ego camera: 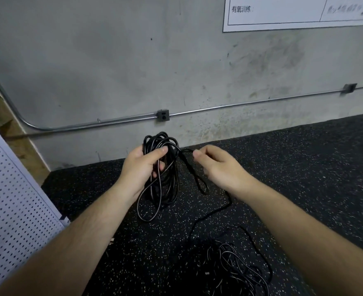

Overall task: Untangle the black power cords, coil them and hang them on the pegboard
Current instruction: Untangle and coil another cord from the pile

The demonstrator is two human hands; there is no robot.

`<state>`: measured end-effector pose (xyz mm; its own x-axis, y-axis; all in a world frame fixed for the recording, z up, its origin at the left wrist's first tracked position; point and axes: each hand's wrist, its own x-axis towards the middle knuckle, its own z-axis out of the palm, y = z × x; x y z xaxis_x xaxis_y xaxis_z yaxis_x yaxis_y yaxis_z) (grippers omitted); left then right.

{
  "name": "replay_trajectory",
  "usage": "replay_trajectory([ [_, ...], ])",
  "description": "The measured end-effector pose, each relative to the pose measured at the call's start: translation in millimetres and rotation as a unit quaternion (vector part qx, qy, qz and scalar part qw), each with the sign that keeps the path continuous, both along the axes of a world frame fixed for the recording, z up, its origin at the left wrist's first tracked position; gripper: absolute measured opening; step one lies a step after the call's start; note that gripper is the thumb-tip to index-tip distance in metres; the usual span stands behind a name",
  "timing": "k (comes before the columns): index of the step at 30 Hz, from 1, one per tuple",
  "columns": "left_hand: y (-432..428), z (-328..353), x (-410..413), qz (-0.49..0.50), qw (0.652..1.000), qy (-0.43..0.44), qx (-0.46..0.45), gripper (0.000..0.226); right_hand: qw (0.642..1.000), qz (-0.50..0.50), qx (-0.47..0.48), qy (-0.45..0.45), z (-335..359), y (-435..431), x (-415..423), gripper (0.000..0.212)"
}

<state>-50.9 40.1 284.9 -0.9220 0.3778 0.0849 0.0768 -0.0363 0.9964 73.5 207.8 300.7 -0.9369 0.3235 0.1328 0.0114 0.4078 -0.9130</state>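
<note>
Though apart, left hand (142, 167) clamped round the black cord coil (168, 182), right hand (221, 165) pinching a loose strand (187, 150).

Head-worn view, forward-down, seemingly close.

This looks like a gym's back corner or utility room. A bare, stained concrete wall (112, 60) fills most of the view. A metal conduit (240, 104) runs low along the wall, with a grey outlet box (163, 115) on it. High on the wall hangs a printed chart (283, 16) with Chinese text for aerobic training. Black speckled rubber floor (293, 167) meets the wall's foot. A white pegboard (12, 199) stands left of the wall.
</note>
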Motion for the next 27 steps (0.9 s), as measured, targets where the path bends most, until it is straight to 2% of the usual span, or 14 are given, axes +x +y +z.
replay_trajectory([
  [2, -6.6, -2.3, -9.8, 0.02, 1.0, 0.004, -0.01, 0.012, 0.997, -0.05, 0.057, 0.026, 4.4, 13.4, 7.9, 0.028],
  [3, -9.2, -4.3, -15.5, 0.03, 0.999, 0.004, -0.014, 0.011, 0.994, -0.081, 0.055, 0.041, 6.5, 21.2, 11.8, 0.025],
  [6, -22.1, -14.0, -43.8, 0.091, 0.995, -0.02, -0.023, 0.008, 0.968, -0.215, -0.043, 0.124, 13.8, 50.9, 23.7, 0.019],
  [8, -35.7, -20.1, -63.7, 0.143, 0.989, -0.04, -0.028, 0.007, 0.917, -0.327, -0.134, 0.186, 21.4, 75.1, 33.9, 0.022],
  [10, -46.1, -27.0, -72.8, 0.173, 0.983, -0.026, -0.059, 0.008, 0.885, -0.393, -0.154, 0.195, 21.4, 95.4, 42.8, 0.024],
  [11, -47.3, -28.8, -72.7, 0.176, 0.982, -0.015, -0.072, 0.008, 0.891, -0.395, -0.137, 0.177, 17.7, 100.4, 44.2, 0.024],
  [15, -39.3, -31.6, -66.9, 0.184, 0.981, -0.009, -0.053, 0.014, 0.949, -0.313, -0.024, 0.033, -2.4, 100.4, 40.8, 0.025],
  [19, -37.3, -26.3, -64.4, 0.179, 0.984, 0.008, -0.007, 0.014, 0.987, -0.124, 0.026, -0.094, 0.0, 88.8, 47.9, 0.026],
  [21, -34.3, -24.2, -58.0, 0.155, 0.988, 0.022, -0.007, 0.015, 0.976, -0.04, 0.078, -0.197, -2.6, 81.5, 48.1, 0.024],
  [24, -25.6, -20.3, -46.4, 0.099, 0.994, 0.035, -0.005, 0.016, 0.93, 0.063, 0.171, -0.318, -17.4, 73.8, 37.6, 0.02],
  [25, -22.2, -17.2, -41.3, 0.079, 0.996, 0.038, 0.001, 0.016, 0.922, 0.076, 0.191, -0.328, -24.3, 70.1, 31.3, 0.023],
  [27, -14.2, -11.2, -29.7, 0.033, 0.998, 0.05, 0.017, 0.015, 0.941, 0.056, 0.174, -0.284, -36.3, 60.7, 17.7, 0.049],
])
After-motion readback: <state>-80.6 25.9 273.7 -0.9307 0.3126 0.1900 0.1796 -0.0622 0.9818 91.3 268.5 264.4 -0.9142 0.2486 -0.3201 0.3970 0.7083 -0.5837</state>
